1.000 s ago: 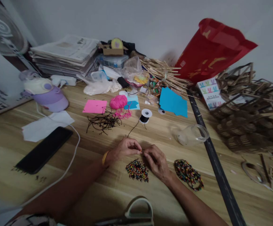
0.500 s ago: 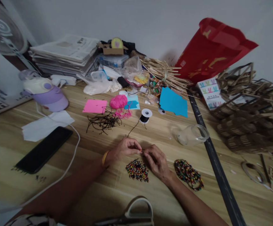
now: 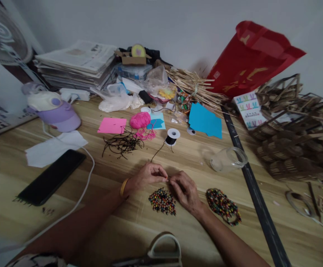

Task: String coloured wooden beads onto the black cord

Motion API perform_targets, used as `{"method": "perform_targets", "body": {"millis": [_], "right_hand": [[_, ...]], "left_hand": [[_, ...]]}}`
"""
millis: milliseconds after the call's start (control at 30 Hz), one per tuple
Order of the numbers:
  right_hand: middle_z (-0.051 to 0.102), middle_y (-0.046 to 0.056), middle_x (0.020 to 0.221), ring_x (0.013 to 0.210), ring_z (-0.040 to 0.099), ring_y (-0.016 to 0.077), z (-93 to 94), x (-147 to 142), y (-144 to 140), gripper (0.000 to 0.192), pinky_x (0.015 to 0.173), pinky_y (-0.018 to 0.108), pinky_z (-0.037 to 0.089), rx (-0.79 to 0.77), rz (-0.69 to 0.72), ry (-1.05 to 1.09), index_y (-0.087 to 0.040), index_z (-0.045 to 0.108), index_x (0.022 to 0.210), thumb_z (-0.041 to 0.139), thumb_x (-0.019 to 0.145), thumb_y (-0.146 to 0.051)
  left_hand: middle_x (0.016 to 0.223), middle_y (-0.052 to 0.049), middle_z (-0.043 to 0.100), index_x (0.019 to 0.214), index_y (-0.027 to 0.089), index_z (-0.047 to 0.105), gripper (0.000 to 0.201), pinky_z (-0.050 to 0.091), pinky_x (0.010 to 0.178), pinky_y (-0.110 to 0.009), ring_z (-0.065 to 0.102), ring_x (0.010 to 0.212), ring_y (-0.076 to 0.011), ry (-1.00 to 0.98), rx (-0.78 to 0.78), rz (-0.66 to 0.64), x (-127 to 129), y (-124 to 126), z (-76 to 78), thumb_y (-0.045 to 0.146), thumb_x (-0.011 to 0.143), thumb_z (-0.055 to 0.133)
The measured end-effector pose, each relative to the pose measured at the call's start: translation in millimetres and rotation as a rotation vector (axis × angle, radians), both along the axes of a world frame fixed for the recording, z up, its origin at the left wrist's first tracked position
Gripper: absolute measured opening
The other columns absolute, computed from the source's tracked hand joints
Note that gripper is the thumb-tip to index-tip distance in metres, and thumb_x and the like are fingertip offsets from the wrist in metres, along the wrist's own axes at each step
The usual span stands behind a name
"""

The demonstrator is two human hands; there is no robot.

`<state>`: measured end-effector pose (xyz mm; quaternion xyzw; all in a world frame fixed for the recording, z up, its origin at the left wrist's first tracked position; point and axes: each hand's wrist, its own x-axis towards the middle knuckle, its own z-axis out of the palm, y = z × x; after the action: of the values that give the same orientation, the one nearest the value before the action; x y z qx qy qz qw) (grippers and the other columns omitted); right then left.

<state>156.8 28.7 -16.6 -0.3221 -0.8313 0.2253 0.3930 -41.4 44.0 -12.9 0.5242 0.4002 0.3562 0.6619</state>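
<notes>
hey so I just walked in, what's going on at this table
A person's left hand pinches a tiny reddish thing, perhaps a bead, with the right hand close beside it; whatever that holds is too small to tell. Loose beads lie nearer the person, strung beads right of the right wrist. A spool of black cord stands beyond the hands.

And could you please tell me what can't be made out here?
Head view: what left hand and right hand pinch, too small, partly hidden by both.
Head view: rest of scissors, cut off by the bottom edge.
Head view: rest of fan, cut off by the left edge.
</notes>
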Motion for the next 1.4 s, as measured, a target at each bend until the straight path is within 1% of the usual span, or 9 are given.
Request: {"method": "perform_targets", "body": {"millis": [200, 533, 700, 900, 1167, 1400], "right_hand": [[0.061, 0.005, 0.076, 0.072, 0.055, 0.017, -1.2, 0.1, 0.4, 0.01, 0.066, 0.03, 0.045, 0.001, 0.003, 0.006, -0.019, 0.058, 0.088, 0.049, 0.091, -0.015], [0.062, 0.005, 0.076, 0.072, 0.055, 0.0174, -0.3, -0.6, 0.0, 0.012, 0.066, 0.03, 0.045, -0.003, -0.01, -0.001, -0.019, 0.059, 0.088, 0.048, 0.092, -0.018], [0.062, 0.005, 0.076, 0.072, 0.055, 0.0172, -0.6, -0.6, 0.3, 0.011, 0.066, 0.03, 0.045, -0.004, 0.009, 0.009, -0.019, 0.059, 0.089, 0.049, 0.091, -0.016], [0.062, 0.005, 0.075, 0.071, 0.055, 0.017, 1.0, -1.1, 0.2, 0.011, 0.065, 0.029, 0.045, 0.011, 0.003, 0.008, -0.019, 0.059, 0.088, 0.05, 0.091, -0.015], [0.063, 0.005, 0.076, 0.072, 0.056, 0.0167, -0.8, -1.0, 0.8, 0.01, 0.066, 0.03, 0.046, 0.016, 0.008, 0.017, -0.019, 0.059, 0.089, 0.05, 0.091, -0.016], [0.066, 0.005, 0.08, 0.075, 0.06, 0.017, -3.7, -0.2, 0.4, 0.007, 0.067, 0.03, 0.049, -0.017, -0.013, 0.033, -0.02, 0.061, 0.092, 0.054, 0.091, -0.019]], "left_hand": [[0.075, -0.004, 0.068, 0.077, 0.01, 0.066, 0.024, 0.045, 0.07, -0.024, 0.061, 0.072, -0.0123, 0.009, 0.001, -0.009, 0.1, -0.3, -1.1, 0.026, 0.064, 0.078], [0.073, -0.003, 0.067, 0.075, 0.011, 0.065, 0.024, 0.046, 0.069, -0.024, 0.06, 0.07, -0.0114, -0.008, 0.002, -0.007, 0.7, -0.7, 0.3, 0.027, 0.063, 0.079], [0.073, -0.003, 0.067, 0.075, 0.011, 0.066, 0.026, 0.045, 0.069, -0.024, 0.059, 0.069, -0.0116, -0.016, 0.008, -0.014, 1.1, -1.1, -0.7, 0.03, 0.063, 0.079], [0.074, -0.003, 0.067, 0.076, 0.011, 0.066, 0.025, 0.045, 0.07, -0.024, 0.059, 0.071, -0.0116, -0.002, -0.008, -0.022, 0.5, -1.3, 2.2, 0.028, 0.064, 0.078], [0.073, -0.003, 0.067, 0.075, 0.01, 0.066, 0.025, 0.045, 0.069, -0.023, 0.059, 0.069, -0.0112, -0.007, -0.006, -0.026, 0.4, -1.4, 2.1, 0.028, 0.063, 0.079], [0.072, -0.004, 0.068, 0.074, 0.01, 0.066, 0.028, 0.045, 0.067, -0.023, 0.059, 0.068, -0.0111, -0.021, -0.019, -0.021, 0.8, -0.8, 0.3, 0.029, 0.06, 0.081]]}}
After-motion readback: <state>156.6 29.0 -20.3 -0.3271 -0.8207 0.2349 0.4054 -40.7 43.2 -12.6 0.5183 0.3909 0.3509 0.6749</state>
